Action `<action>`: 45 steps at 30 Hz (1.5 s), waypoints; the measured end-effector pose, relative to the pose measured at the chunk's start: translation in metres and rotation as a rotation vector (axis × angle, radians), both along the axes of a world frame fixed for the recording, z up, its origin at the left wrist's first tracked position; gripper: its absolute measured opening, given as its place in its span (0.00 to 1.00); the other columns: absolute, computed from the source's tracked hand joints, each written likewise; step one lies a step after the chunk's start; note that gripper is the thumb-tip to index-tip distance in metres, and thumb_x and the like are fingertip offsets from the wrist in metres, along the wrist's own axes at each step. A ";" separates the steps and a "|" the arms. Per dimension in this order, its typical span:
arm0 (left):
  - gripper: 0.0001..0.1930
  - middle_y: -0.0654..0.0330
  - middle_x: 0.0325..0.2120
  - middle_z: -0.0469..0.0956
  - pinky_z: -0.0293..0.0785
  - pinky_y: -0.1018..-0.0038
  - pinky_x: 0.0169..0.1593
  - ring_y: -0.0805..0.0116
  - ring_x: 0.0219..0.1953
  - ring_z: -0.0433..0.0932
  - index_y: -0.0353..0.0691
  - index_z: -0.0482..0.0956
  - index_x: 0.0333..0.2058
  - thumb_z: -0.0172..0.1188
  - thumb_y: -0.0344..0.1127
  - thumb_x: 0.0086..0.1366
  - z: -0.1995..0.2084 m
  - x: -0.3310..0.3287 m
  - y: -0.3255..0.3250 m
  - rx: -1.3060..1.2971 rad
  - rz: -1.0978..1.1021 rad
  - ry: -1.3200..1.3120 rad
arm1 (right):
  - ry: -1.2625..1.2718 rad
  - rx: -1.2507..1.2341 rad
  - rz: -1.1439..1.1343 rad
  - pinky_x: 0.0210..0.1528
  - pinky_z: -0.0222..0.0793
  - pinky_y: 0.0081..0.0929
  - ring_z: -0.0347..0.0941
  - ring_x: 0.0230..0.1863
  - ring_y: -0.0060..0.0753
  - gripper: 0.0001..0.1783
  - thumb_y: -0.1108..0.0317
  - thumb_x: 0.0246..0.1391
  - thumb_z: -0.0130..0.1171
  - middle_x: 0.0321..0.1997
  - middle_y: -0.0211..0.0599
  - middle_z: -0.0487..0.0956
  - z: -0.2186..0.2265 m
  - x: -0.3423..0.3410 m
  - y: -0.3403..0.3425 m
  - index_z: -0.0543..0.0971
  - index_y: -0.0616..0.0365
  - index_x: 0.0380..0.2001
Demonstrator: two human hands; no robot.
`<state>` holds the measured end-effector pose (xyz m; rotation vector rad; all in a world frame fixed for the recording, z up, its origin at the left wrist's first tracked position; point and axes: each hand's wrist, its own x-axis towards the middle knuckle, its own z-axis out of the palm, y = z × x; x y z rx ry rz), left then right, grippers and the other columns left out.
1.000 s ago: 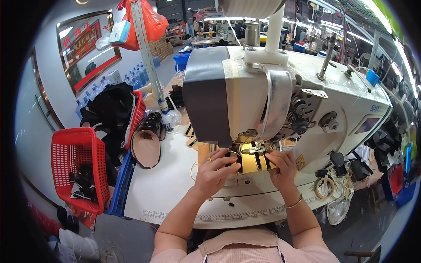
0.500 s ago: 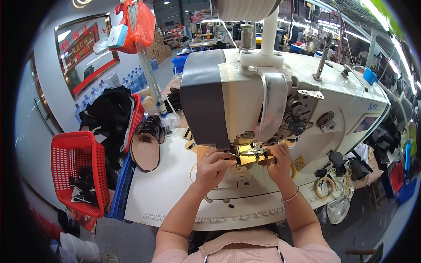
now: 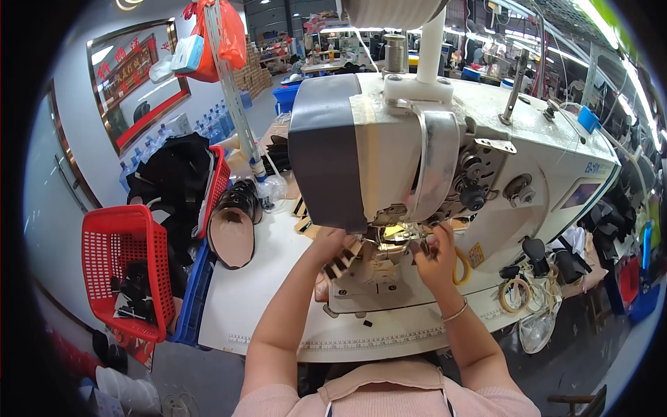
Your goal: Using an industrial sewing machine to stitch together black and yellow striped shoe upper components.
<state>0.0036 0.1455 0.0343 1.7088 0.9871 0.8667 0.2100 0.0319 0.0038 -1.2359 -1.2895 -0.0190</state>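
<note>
A white industrial sewing machine [image 3: 389, 278] with a dark grey head cover stands in front of me, its needle area lit yellow. My left hand [image 3: 328, 244] is left of the needle area, closed on a tan piece with black strips [image 3: 342, 260] that hangs tilted below the fingers. The fingertips are partly hidden. To the right of the needle, my right hand [image 3: 438, 258] has its fingers curled in beside the presser area. Something small and dark shows at those fingers, too small to name.
A shoe [image 3: 232, 238] and more dark footwear sit at the table's left. Beyond them are a red basket [image 3: 158, 278] with black pieces, a blue crate [image 3: 191, 299] and black material. A yellow ring [image 3: 461, 267] lies right of my right hand; tape rolls [image 3: 514, 296] hang at the right edge.
My left hand has moved slightly left and down from the needle area with the striped tan piece. My right hand has dropped a little, its fingers curled. The yellow-lit spot between them is less covered.
</note>
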 end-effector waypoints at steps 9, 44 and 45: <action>0.10 0.46 0.31 0.72 0.67 0.61 0.40 0.46 0.35 0.71 0.34 0.72 0.35 0.46 0.34 0.62 -0.011 0.004 -0.025 0.603 0.050 0.136 | 0.073 -0.167 0.393 0.35 0.67 0.30 0.69 0.35 0.36 0.33 0.56 0.39 0.70 0.37 0.39 0.71 -0.023 -0.085 -0.050 0.69 0.58 0.46; 0.11 0.65 0.23 0.77 0.61 0.85 0.20 0.81 0.19 0.71 0.38 0.77 0.30 0.67 0.36 0.51 0.037 0.008 -0.033 -0.577 -0.303 -0.106 | 1.662 -0.604 0.875 0.36 0.77 0.24 0.79 0.32 0.33 0.12 0.66 0.55 0.51 0.33 0.43 0.81 0.054 0.021 -0.067 0.77 0.63 0.35; 0.11 0.65 0.23 0.77 0.61 0.85 0.20 0.81 0.19 0.71 0.38 0.77 0.30 0.67 0.36 0.51 0.039 0.008 -0.033 -0.578 -0.306 -0.101 | 1.675 -0.602 0.902 0.36 0.77 0.24 0.79 0.32 0.33 0.12 0.66 0.54 0.51 0.33 0.43 0.81 0.056 0.021 -0.068 0.77 0.62 0.35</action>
